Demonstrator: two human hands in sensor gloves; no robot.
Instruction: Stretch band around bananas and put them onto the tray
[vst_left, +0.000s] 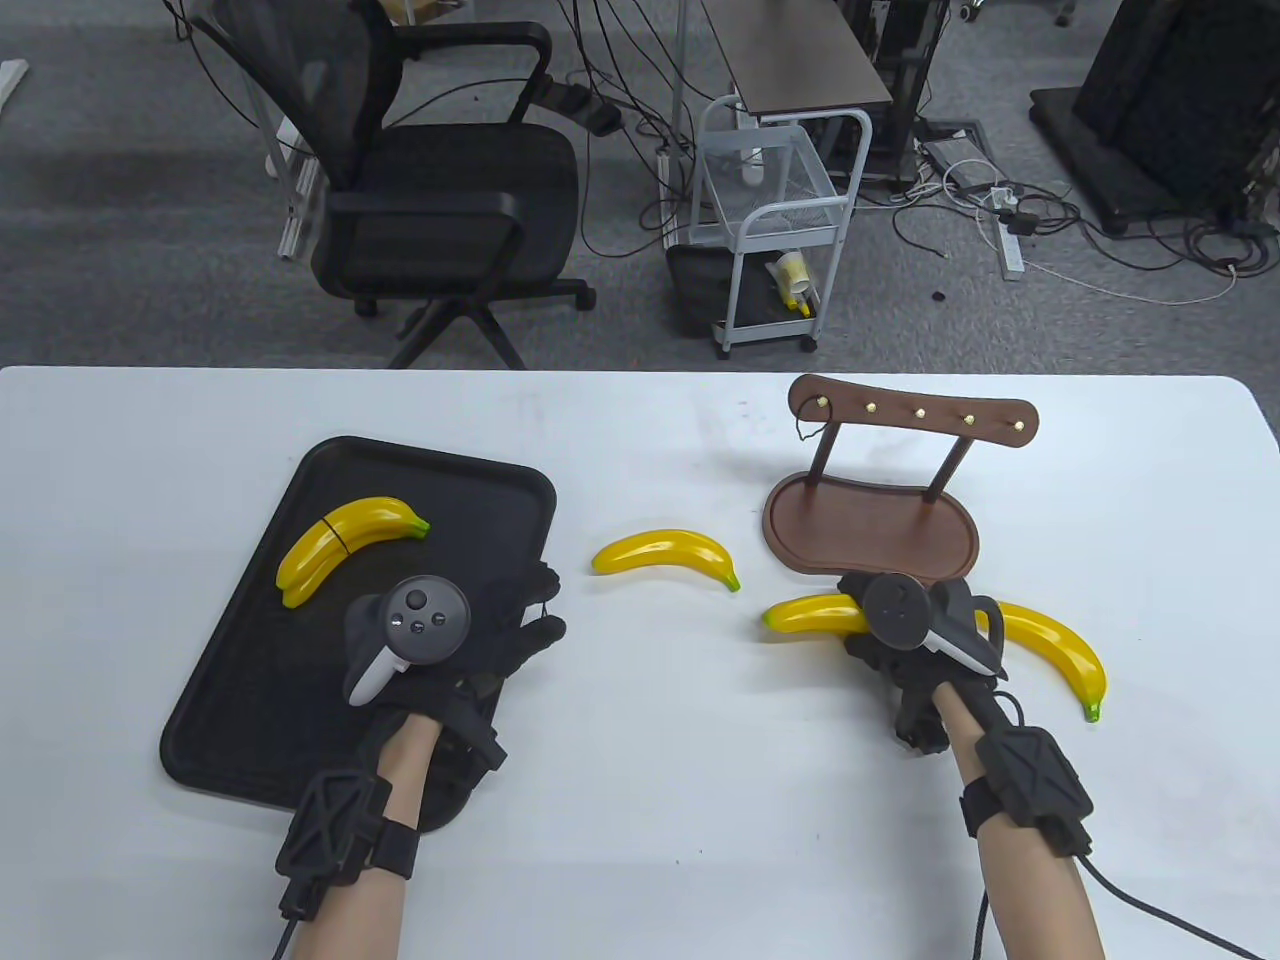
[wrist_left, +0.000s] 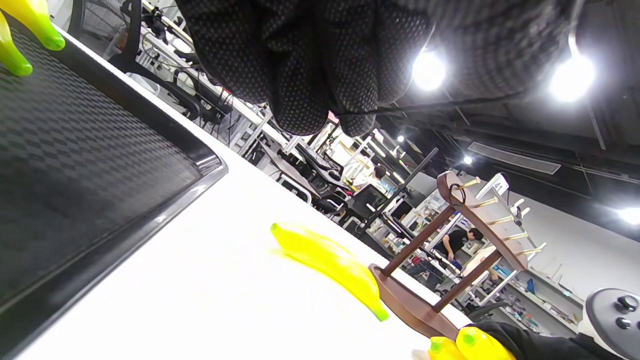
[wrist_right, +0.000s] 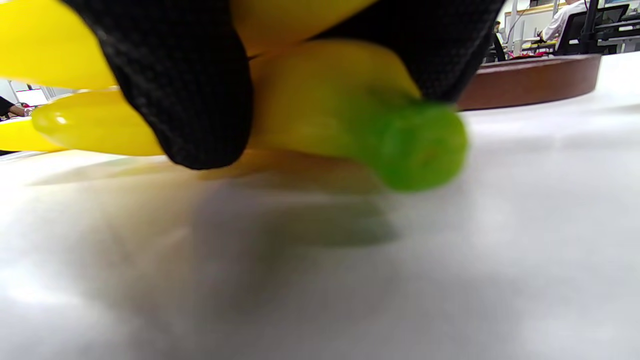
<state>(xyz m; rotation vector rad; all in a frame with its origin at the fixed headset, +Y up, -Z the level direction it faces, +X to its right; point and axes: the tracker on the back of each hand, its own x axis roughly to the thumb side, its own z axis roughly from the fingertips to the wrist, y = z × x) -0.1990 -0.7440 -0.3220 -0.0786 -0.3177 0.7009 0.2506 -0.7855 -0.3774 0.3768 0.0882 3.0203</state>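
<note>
Left hand (vst_left: 470, 640) relaxed, right hand (vst_left: 915, 625) gripping.

i'm seeing glossy, smooth plastic-looking bananas (vst_left: 664, 553) shining under the lights. the tray (vst_left: 230, 700) is looking matt black with a fine woven texture and a shinier rim. the stand (vst_left: 870, 520) is showing dark polished wood with brass-like pegs. the table (vst_left: 640, 800) is looking smooth, white, matt. my gloves (wrist_left: 310, 60) are looking knitted, dotted cloth.
</note>
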